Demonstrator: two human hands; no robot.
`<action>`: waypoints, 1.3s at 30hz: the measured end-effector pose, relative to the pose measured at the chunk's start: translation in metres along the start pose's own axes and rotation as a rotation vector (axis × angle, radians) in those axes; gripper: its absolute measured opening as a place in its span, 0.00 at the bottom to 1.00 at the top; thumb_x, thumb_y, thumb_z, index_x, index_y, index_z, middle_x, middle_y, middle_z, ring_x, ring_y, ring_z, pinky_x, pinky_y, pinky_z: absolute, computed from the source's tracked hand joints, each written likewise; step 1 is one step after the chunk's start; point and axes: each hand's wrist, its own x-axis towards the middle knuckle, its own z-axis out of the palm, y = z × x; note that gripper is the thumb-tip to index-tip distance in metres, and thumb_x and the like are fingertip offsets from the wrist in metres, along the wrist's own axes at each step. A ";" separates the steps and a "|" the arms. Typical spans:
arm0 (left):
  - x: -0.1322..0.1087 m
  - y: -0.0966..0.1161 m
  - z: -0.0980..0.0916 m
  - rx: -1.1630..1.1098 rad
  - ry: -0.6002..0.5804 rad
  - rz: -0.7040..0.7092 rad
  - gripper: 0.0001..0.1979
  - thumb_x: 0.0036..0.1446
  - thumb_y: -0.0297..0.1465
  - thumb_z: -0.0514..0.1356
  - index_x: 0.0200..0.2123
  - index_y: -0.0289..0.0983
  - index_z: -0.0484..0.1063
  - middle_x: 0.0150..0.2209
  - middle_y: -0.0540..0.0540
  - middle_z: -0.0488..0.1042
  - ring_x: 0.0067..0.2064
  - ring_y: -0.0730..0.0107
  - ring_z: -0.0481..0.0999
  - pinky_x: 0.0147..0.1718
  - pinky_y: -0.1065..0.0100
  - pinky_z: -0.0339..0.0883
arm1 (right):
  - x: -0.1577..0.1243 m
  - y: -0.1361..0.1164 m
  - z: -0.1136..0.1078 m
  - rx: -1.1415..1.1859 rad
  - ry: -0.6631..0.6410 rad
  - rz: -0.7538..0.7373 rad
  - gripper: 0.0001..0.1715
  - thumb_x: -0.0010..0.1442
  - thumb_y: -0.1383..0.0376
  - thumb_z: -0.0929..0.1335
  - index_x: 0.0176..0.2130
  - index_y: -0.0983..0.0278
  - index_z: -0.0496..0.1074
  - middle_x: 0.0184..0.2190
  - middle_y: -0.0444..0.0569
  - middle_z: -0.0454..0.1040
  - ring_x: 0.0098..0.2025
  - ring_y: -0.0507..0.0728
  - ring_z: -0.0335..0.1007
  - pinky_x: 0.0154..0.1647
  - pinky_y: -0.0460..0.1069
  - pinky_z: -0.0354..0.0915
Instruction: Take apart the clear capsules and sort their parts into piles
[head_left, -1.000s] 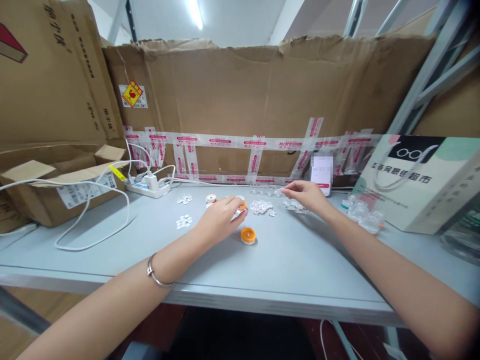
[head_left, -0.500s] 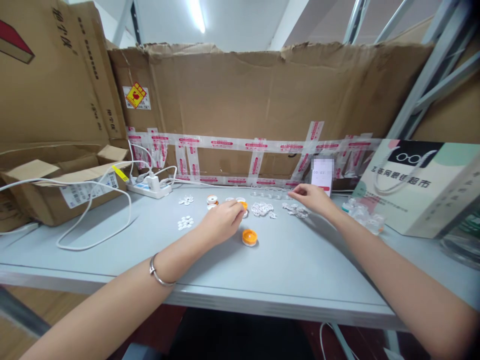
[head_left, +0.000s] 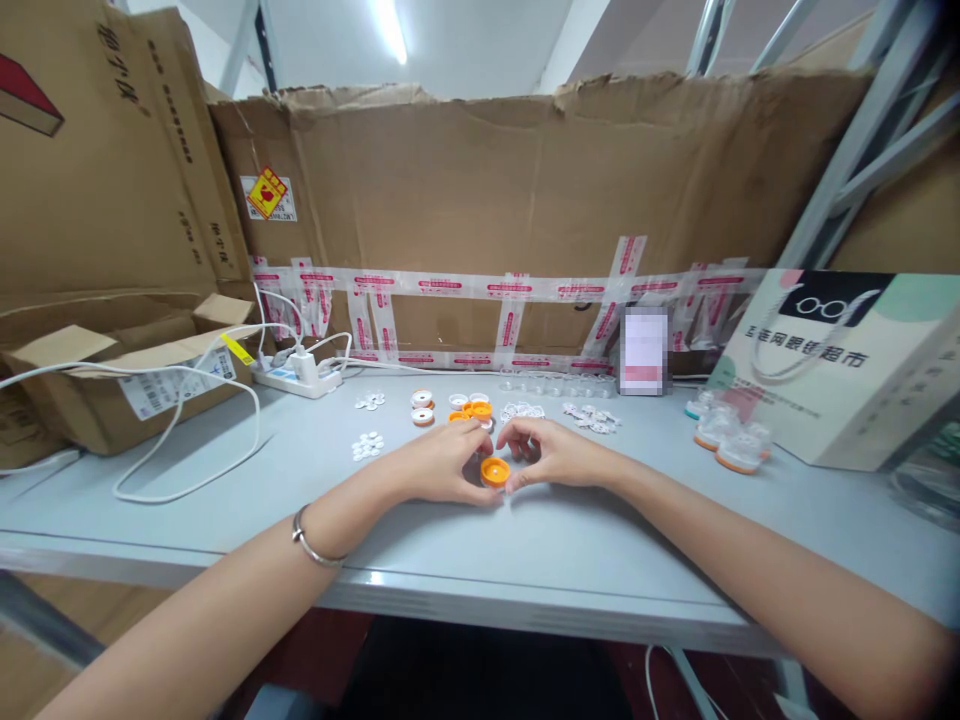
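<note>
On the table in front of me stands a small round orange plastic cup (head_left: pixel 495 472) with a white part beneath it. My left hand (head_left: pixel 448 462) curves around its left side, with the thumb along the near edge and the fingers behind. From the right comes my right hand (head_left: pixel 553 455), its bent fingers and thumb apart. The right thumb tip is close beside the rim; whether it touches I cannot tell. Behind the hands sit more orange and white round pieces (head_left: pixel 480 410). A pile of small white parts (head_left: pixel 523 411) is partly hidden by my right hand.
White parts (head_left: pixel 592 417) lie right of centre, white discs (head_left: pixel 367 446) at left. Clear pieces (head_left: pixel 559 384) line the back near a phone (head_left: pixel 643 350). Clear-topped assemblies (head_left: pixel 739 448) stand by a paper bag (head_left: pixel 817 370). A power strip (head_left: pixel 300 377) and cable are at left.
My right hand has moved from the back of the table, near the clear pieces, to the orange cup. My left hand has come nearer and now curves round the cup.
</note>
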 end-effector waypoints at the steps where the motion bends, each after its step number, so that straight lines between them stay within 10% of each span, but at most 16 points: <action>1: 0.002 0.000 0.001 -0.013 -0.002 0.003 0.21 0.45 0.47 0.59 0.37 0.36 0.66 0.37 0.43 0.68 0.38 0.62 0.68 0.35 0.66 0.62 | 0.001 0.000 0.002 0.015 -0.004 -0.001 0.28 0.39 0.51 0.73 0.38 0.63 0.68 0.28 0.42 0.62 0.30 0.51 0.58 0.29 0.45 0.56; 16: 0.005 -0.004 0.000 -0.151 -0.081 -0.052 0.13 0.49 0.39 0.57 0.33 0.36 0.65 0.31 0.49 0.67 0.31 0.70 0.65 0.29 0.71 0.58 | 0.005 -0.003 0.012 0.047 0.192 0.008 0.12 0.45 0.60 0.69 0.30 0.66 0.70 0.26 0.44 0.68 0.27 0.50 0.59 0.29 0.46 0.58; 34: 0.000 -0.005 -0.010 -0.148 -0.145 -0.083 0.17 0.48 0.40 0.58 0.40 0.38 0.67 0.37 0.47 0.70 0.37 0.67 0.68 0.34 0.69 0.61 | 0.017 0.015 0.018 -0.015 0.316 0.094 0.28 0.48 0.59 0.69 0.48 0.65 0.63 0.26 0.43 0.70 0.28 0.51 0.64 0.31 0.46 0.60; 39: 0.000 -0.005 -0.020 -0.166 -0.105 0.012 0.16 0.52 0.39 0.57 0.41 0.38 0.67 0.41 0.46 0.70 0.40 0.68 0.68 0.38 0.68 0.61 | 0.011 0.007 0.011 -0.047 0.379 0.058 0.17 0.52 0.58 0.66 0.41 0.64 0.66 0.27 0.44 0.70 0.28 0.51 0.64 0.31 0.46 0.60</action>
